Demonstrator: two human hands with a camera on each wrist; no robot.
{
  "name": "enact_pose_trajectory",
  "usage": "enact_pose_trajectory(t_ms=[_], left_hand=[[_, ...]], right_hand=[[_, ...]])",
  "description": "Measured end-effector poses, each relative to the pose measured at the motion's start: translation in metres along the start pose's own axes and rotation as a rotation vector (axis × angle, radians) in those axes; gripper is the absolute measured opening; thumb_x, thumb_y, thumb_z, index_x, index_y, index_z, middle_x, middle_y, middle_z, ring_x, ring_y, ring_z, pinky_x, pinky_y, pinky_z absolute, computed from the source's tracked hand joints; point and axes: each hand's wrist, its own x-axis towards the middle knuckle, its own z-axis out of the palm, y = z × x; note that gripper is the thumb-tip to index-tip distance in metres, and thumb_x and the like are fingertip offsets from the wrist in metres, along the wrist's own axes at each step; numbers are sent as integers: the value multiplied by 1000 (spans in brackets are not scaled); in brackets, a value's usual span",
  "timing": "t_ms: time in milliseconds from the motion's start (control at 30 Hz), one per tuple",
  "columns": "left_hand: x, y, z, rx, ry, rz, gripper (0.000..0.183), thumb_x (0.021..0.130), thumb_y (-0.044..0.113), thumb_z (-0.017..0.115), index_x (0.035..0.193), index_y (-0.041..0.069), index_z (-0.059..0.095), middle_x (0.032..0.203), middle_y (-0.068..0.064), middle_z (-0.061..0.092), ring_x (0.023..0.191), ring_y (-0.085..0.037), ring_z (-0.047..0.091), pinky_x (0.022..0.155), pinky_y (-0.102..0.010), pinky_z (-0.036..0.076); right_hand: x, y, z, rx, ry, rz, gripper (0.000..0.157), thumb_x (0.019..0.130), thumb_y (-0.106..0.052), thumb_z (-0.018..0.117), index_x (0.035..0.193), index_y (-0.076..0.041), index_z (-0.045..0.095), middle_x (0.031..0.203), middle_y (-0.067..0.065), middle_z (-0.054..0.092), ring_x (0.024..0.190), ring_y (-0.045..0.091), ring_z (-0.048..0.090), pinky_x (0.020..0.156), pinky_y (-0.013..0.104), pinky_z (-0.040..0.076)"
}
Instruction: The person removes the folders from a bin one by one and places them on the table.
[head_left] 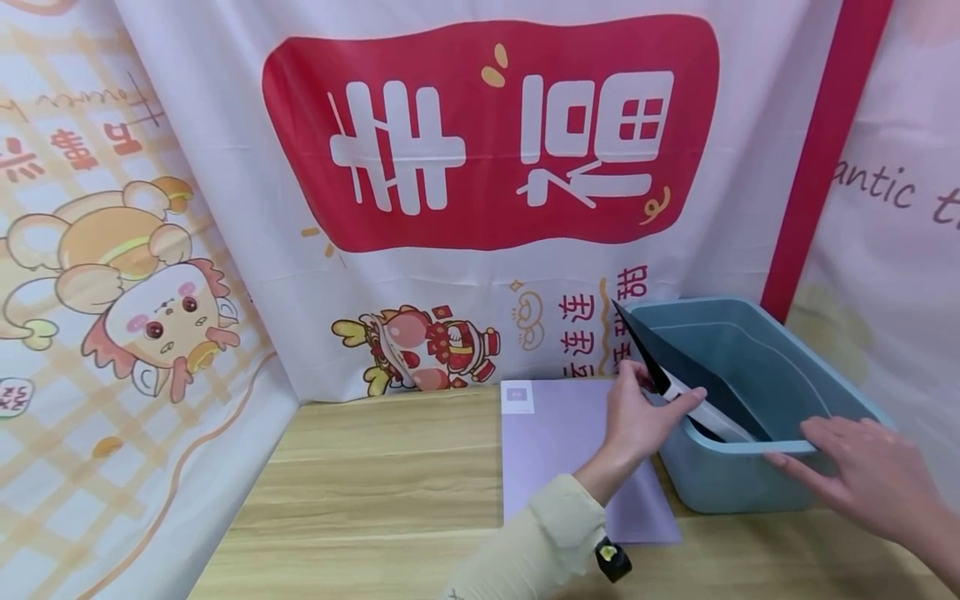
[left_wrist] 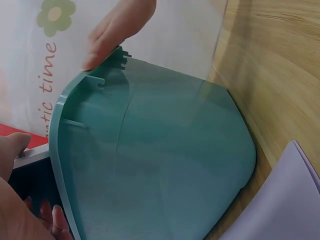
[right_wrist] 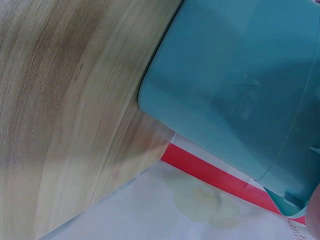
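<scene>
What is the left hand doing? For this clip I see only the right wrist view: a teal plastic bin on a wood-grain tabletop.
Observer: The left hand pinches a thin, dark, flat item with a white edge.
Operator: Is anything beside the teal plastic bin?
Observer: Yes, in the head view a flat lilac folder-like item lies to its left on the wood-grain tabletop.
Operator: And the right hand?
Observer: Its fingers grip the bin's near rim.

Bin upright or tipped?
Upright: the blue bin stands base-down on the wooden table, its opening facing up in the head view.
</scene>
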Motion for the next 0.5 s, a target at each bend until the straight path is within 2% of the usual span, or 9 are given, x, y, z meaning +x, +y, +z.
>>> enact_pose_trajectory(t_ms=[167,333,500], left_hand=[[1,1,5,33,23,31,51,72,56,74,97,24,43,88,10,49,68,-5,45,54,-21,42],[3,3,8,40,24,79,48,74,51,74,97,22,43,86,9,49,66,-4,45,53,-20,42],[6,5,11,44,21,108,47,75,48,74,98,22,43,85,8,49,70,-4,48,56,-19,43]], right_hand=[[-1,0,0,0,5,-3,45,71,-58,70,65,-22,44,57,-7,34,49,12,29,43,24,25],[-1,-1,0,-2,-5,-1,45,72,-59,70,65,-22,44,57,-7,35,49,12,29,44,24,25],[-1,-1,1,-8,-10,-4,45,72,-59,69,65,-22,44,57,-7,34,49,12,28,44,24,24]])
